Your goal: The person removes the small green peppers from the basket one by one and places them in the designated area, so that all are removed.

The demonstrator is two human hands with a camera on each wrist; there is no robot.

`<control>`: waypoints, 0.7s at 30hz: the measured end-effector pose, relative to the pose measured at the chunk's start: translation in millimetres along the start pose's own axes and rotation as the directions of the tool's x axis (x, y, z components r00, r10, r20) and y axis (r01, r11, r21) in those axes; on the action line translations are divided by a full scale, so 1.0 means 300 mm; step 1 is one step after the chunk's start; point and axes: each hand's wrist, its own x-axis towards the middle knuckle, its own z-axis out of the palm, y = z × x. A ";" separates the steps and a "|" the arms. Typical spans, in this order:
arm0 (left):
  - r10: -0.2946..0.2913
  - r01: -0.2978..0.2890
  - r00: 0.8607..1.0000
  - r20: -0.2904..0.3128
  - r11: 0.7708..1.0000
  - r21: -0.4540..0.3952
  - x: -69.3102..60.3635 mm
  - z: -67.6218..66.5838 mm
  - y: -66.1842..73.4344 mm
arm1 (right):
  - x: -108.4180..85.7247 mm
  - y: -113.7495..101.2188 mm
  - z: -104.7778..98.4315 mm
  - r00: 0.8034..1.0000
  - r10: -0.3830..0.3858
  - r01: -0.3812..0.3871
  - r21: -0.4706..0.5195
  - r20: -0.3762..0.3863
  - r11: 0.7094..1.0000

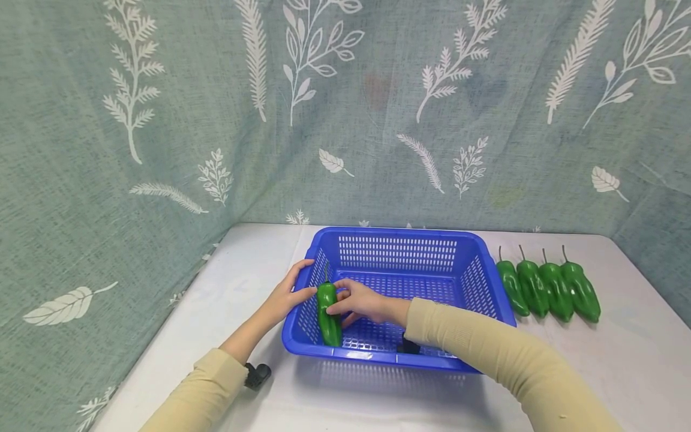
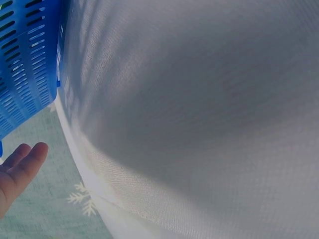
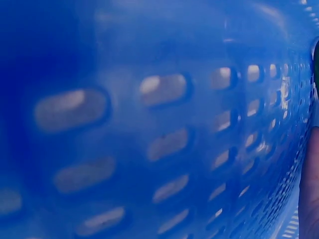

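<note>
A green pepper (image 1: 327, 300) stands lengthwise at the left end of the blue plastic basket (image 1: 399, 234), its stem pointing away from me. My right hand (image 1: 358, 302) reaches into the basket and holds this pepper between thumb and fingers from its right side. At the basket's left rim rests my left hand (image 1: 288, 297), fingers extended and thumb reaching over the rim toward the pepper. The left wrist view catches fingertips of the left hand (image 2: 22, 169) below the basket wall (image 2: 30, 64). In the right wrist view, the slotted basket wall (image 3: 164, 119) fills most of the frame.
Several green peppers (image 1: 553, 291) lie in a row right of the basket, stems away from me. White cloth covers the table (image 1: 621, 372). A leaf-patterned green curtain (image 1: 378, 150) hangs behind and to the left. Black wrist devices (image 1: 258, 376) show at the sleeves.
</note>
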 end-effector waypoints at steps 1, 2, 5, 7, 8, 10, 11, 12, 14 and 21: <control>0.001 -0.001 1.000 0.001 1.000 -0.001 0.001 0.000 -0.001 | 0.000 0.000 0.001 1.000 -0.001 0.001 -0.001 -0.003 1.000; 0.002 -0.002 1.000 0.001 1.000 -0.001 0.001 0.000 -0.002 | 0.000 -0.001 0.001 1.000 0.000 0.000 -0.001 -0.007 1.000; 0.001 -0.001 1.000 0.003 1.000 -0.007 0.001 -0.001 0.000 | 0.001 -0.003 -0.001 1.000 -0.001 0.001 0.004 -0.017 1.000; -0.001 0.001 1.000 0.003 1.000 -0.007 0.000 0.000 0.002 | 0.002 -0.007 -0.006 1.000 -0.004 0.004 0.011 -0.025 1.000; -0.004 0.004 1.000 0.003 1.000 -0.002 -0.001 0.001 0.003 | 0.001 -0.009 -0.010 1.000 -0.006 0.007 0.012 -0.028 1.000; -0.008 0.008 1.000 0.000 1.000 0.010 -0.002 0.002 0.006 | -0.004 -0.017 -0.020 0.999 -0.018 0.018 0.007 -0.037 1.000; -0.008 0.008 1.000 -0.002 1.000 0.015 -0.001 0.002 0.005 | -0.007 -0.022 -0.025 0.999 -0.024 0.024 0.002 -0.040 1.000; -0.007 0.007 1.000 -0.003 1.000 0.020 0.000 0.002 0.003 | -0.011 -0.028 -0.031 0.999 -0.026 0.026 0.000 -0.043 1.000; -0.005 0.005 1.000 -0.004 1.000 0.027 0.002 0.001 0.001 | -0.021 -0.039 -0.043 0.998 -0.030 0.030 -0.011 -0.051 0.999; -0.007 0.009 1.000 -0.026 0.998 0.058 0.005 0.000 -0.003 | -0.054 -0.075 -0.086 0.996 -0.024 0.024 -0.009 -0.090 1.000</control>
